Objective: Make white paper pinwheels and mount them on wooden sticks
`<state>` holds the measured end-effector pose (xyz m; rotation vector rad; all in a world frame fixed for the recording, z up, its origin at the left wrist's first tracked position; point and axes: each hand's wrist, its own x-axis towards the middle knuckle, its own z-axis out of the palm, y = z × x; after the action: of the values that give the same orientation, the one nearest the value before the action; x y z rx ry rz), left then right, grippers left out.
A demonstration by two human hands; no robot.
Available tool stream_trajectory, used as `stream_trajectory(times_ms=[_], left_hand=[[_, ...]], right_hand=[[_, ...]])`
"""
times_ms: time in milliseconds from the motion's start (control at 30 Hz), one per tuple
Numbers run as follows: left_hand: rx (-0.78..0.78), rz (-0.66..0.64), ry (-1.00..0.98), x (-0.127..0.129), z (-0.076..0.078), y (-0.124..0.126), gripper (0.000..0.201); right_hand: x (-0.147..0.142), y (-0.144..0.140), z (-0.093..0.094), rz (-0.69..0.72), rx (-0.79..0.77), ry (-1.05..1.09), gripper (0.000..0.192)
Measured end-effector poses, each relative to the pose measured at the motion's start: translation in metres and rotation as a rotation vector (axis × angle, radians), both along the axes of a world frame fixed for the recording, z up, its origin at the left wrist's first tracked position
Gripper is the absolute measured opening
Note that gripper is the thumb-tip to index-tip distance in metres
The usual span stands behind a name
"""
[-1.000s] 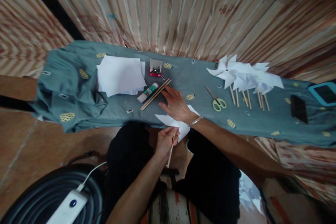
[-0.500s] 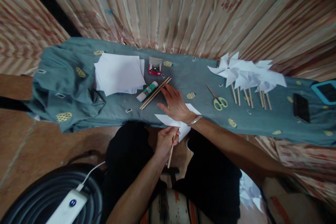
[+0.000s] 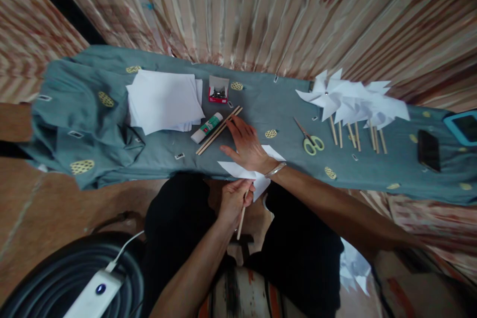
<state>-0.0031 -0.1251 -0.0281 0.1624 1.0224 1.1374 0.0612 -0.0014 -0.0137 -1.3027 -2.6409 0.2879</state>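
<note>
My left hand (image 3: 237,198) is closed on a thin wooden stick (image 3: 241,223) near the cloth's front edge, its fingers meeting a white paper pinwheel (image 3: 261,186) at the stick's top. Over that pinwheel reaches my right hand (image 3: 246,144), open with fingers stretched forward and nothing seen in it; the wrist and bracelet cover part of the paper. Its fingertips come close to two loose wooden sticks (image 3: 218,131); whether they touch, I cannot tell. A glue stick (image 3: 206,127) lies along the left of these sticks. Behind them stands an opened red box (image 3: 218,94) of small metal pins.
A stack of white paper (image 3: 166,102) lies left on the green cloth (image 3: 253,97). Scissors with green handles (image 3: 312,144) lie to the right. Finished pinwheels (image 3: 357,99) with sticks are piled farther right, near a dark phone (image 3: 428,150) and a blue-framed device (image 3: 462,126).
Both hands keep almost the same pose. The view has shifted slightly, so the things on the left of the cloth appear a little farther left and higher.
</note>
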Motion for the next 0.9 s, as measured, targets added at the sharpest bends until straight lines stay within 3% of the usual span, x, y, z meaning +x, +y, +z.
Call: stream_trajectory(times_ms=[400,900], left_hand=[[0.004,-0.032,0.022,-0.001,0.0026,0.0001,0.041],[-0.03,-0.05,0.02,-0.0028,0.0068,0.0019,0.038]], right_hand=[[0.0005,0.0021,-0.0049,0.024,-0.04,0.08,0.072],[-0.0009,0.003,-0.0008,0.042,-0.05,0.033,0.078]])
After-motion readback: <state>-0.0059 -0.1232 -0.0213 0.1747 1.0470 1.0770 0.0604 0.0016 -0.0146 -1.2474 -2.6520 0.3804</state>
